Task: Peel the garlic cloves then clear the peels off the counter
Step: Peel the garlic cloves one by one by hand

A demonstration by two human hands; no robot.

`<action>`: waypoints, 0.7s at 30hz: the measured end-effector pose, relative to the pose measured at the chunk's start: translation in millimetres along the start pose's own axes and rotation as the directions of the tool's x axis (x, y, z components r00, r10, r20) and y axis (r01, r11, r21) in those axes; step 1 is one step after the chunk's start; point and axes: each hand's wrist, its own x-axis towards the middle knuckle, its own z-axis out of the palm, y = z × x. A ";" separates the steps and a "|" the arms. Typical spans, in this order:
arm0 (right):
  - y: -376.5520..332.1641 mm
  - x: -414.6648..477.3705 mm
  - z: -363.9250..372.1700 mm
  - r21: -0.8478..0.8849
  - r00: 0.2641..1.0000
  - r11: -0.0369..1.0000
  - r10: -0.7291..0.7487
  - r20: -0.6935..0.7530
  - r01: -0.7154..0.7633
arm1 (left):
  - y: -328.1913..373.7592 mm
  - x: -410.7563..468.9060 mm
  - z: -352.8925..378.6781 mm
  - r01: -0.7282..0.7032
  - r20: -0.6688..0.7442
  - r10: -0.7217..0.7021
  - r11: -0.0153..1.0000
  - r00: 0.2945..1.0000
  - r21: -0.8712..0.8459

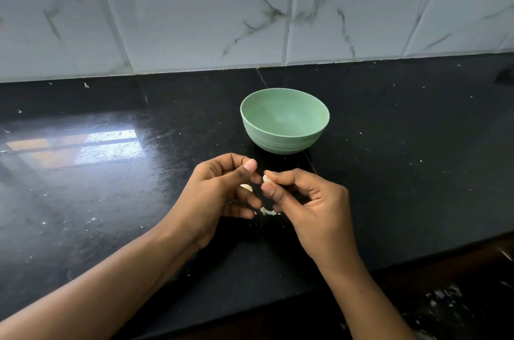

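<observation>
My right hand (308, 200) pinches a small pale garlic clove (266, 179) between thumb and forefinger, just above the black counter. My left hand (222, 195) is curled close beside it, thumb tip almost touching the clove; a second pale garlic piece (246, 187) shows between its fingers. Whether that piece is held or lies on the counter behind the fingers, I cannot tell. A small heap of whitish garlic peels (267, 211) lies on the counter below and between both hands. A green bowl (283, 142) stands just beyond the hands; nothing shows inside it.
The black stone counter (403, 172) is speckled with tiny pale flakes and reflects a window at the left. A marble-tiled wall (208, 11) rises behind. The counter's front edge (417, 259) runs diagonally at the lower right, with dark floor below it.
</observation>
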 end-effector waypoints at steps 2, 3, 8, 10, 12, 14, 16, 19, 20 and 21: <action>-1.3 -0.5 -0.2 0.000 1.000 1.000 -0.003 -0.009 0.003 | 1.5 -1.2 0.3 0.002 -0.010 -0.002 1.000 1.000 0.016; -2.5 -0.9 -0.3 0.012 1.000 1.000 0.011 -0.018 -0.011 | 2.1 -2.4 1.1 -0.007 -0.007 0.008 0.999 1.000 0.054; -5.0 0.4 -3.3 0.045 0.997 0.997 0.068 -0.027 -0.066 | 0.9 -6.8 5.3 -0.102 0.048 0.096 0.985 0.994 0.137; -5.0 1.1 -4.4 0.130 0.993 0.985 0.114 -0.029 -0.109 | 0.2 -7.0 4.7 -0.117 0.050 0.111 0.984 0.993 0.136; -3.3 1.6 -4.6 0.213 0.989 0.967 0.148 -0.023 -0.140 | -0.5 -6.0 4.1 -0.103 0.043 0.100 0.990 0.994 0.096; -1.8 1.6 -3.5 0.251 0.987 0.956 0.158 -0.004 -0.152 | -1.1 -4.7 3.3 -0.046 0.039 0.044 0.998 0.998 0.038; -0.9 2.4 -3.4 0.245 0.990 0.960 0.137 0.013 -0.136 | -1.8 -3.0 1.5 0.015 0.059 -0.016 0.999 0.998 0.030; -3.2 2.7 -4.1 0.182 0.996 0.979 0.091 0.011 -0.092 | -2.1 -1.9 -0.8 0.070 0.097 -0.071 0.997 0.993 0.020; -3.7 2.4 -4.6 0.142 0.997 0.987 0.073 -0.005 -0.071 | -2.1 -1.6 -0.6 0.077 0.108 -0.078 0.997 0.991 0.011; -3.9 1.8 -4.3 0.083 0.999 0.995 0.048 -0.023 -0.046 | -1.6 -2.2 -0.5 0.081 0.119 -0.080 0.997 0.990 0.004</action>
